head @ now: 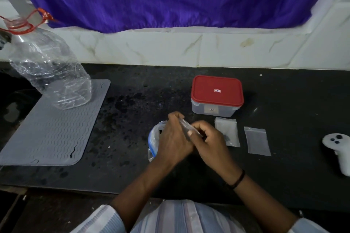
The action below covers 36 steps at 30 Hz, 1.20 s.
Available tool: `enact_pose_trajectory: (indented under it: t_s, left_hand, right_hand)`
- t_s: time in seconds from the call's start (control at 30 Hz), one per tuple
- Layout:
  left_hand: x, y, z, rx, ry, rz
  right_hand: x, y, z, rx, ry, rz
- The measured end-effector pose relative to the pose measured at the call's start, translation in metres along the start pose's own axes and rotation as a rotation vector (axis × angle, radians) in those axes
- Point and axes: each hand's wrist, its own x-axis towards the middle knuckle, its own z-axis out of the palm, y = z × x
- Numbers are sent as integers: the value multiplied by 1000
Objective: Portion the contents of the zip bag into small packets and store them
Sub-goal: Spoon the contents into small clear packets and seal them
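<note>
Both hands meet over the speckled black stone counter (132, 100) — left hand (173, 142) and right hand (212, 143) each pinching one small clear plastic packet (187, 126) between them. Under the left hand lies the crinkled zip bag (154, 138), blue-edged. Left, a ribbed grey silicone mat (56, 134) bears a crumpled clear bottle (51, 70). Behind the hands sits a rectangular red-lidded container (216, 95); beside it, two flat packets — one with dark specks (228, 130), one plain (257, 141).
</note>
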Motion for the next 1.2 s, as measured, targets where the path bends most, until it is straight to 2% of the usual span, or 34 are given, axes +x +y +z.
enact_pose_trajectory:
  t_s: [0.13,0.2,0.37,0.43,0.5,0.57,0.63,0.83,1.0,1.2]
  left_hand:
    - [-1,8,16,0,-90,28]
    - [-2,12,26,-25,-158,62]
    - [-7,20,55,-193,-271,138]
    - [-8,26,63,-306,-266,88]
    - [-7,35,73,-429,-186,-5]
    - [-3,43,88,-464,-91,-48]
    - [4,46,101,-441,-69,-102]
    - [38,40,129,-296,-143,-218]
    - [59,30,142,-30,-228,-247]
    - [66,20,136,42,-234,-243]
  right_hand:
    - [-5,18,-9,297,189,219]
    - [-8,30,-11,326,291,269]
    - [-12,50,-16,290,466,224]
    - [-11,55,-22,240,497,178]
    - [-8,61,-28,181,525,126]
    - [-6,72,-37,100,535,120]
    - [-1,82,-47,23,509,141]
    - [24,112,-85,-263,438,144]
    - [38,134,-88,-469,357,249]
    - [41,145,-85,-518,303,339]
